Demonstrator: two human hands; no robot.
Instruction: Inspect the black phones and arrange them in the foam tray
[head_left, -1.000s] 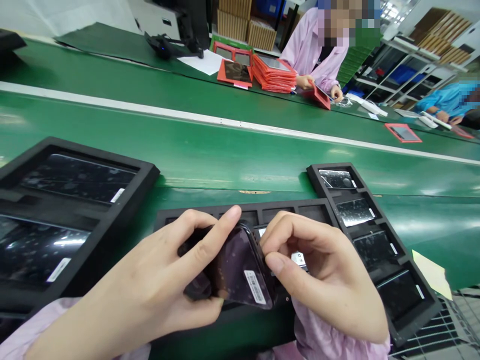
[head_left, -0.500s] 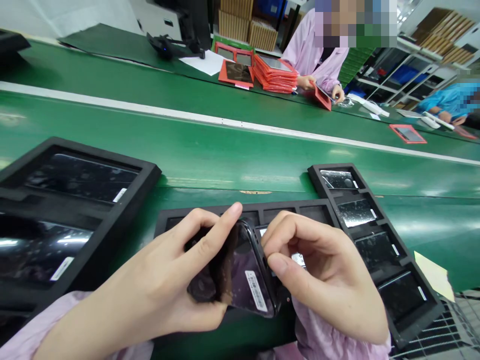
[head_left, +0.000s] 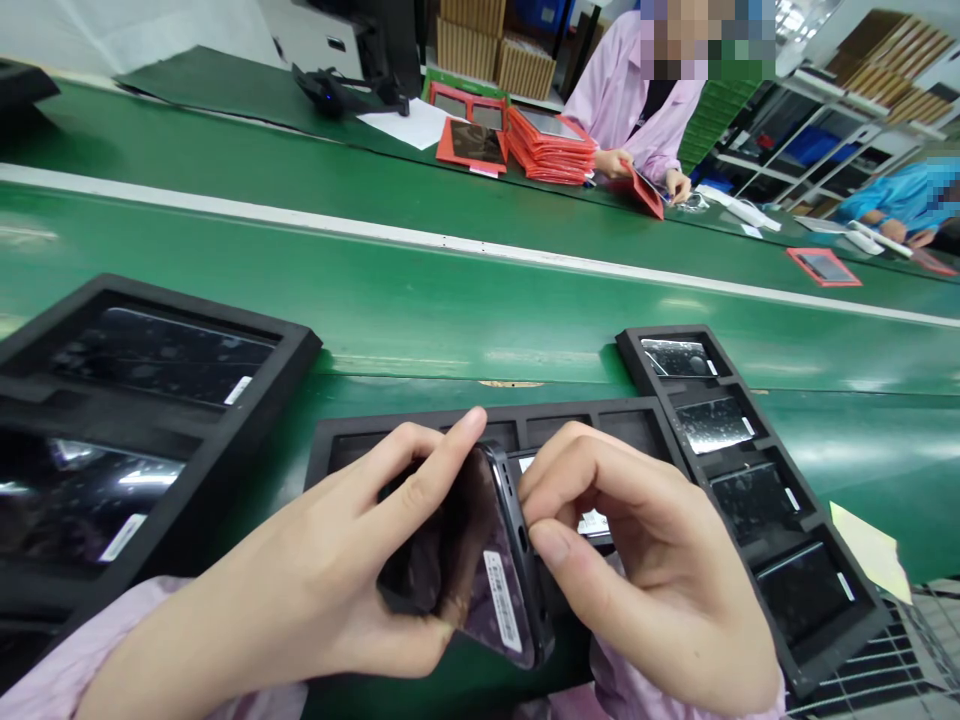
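My left hand (head_left: 322, 560) is closed round a dark smartphone (head_left: 472, 600), fingers on the far side and thumb on the near side. A white barcode label sticks to its glossy face, and its end with the port and speaker holes is turned to the right. At that end is my right hand (head_left: 637, 550), thumb and forefinger drawn together close to the port. Whatever may be between those fingertips is hidden. Behind both hands lies a black foam tray (head_left: 600, 408) with compartments, partly covered; a white label shows inside it.
Black trays of labelled phones stand at left (head_left: 292, 350) and right (head_left: 660, 400). Beside the right tray lies a yellow paper (head_left: 870, 550) above a wire rack. Across the green bench, a person in pink handles a red-framed piece near a red stack (head_left: 547, 150).
The phone has tilted slightly, so more of its port end shows, and its lower corner has dropped a little. My right fingertips stay close to that end.
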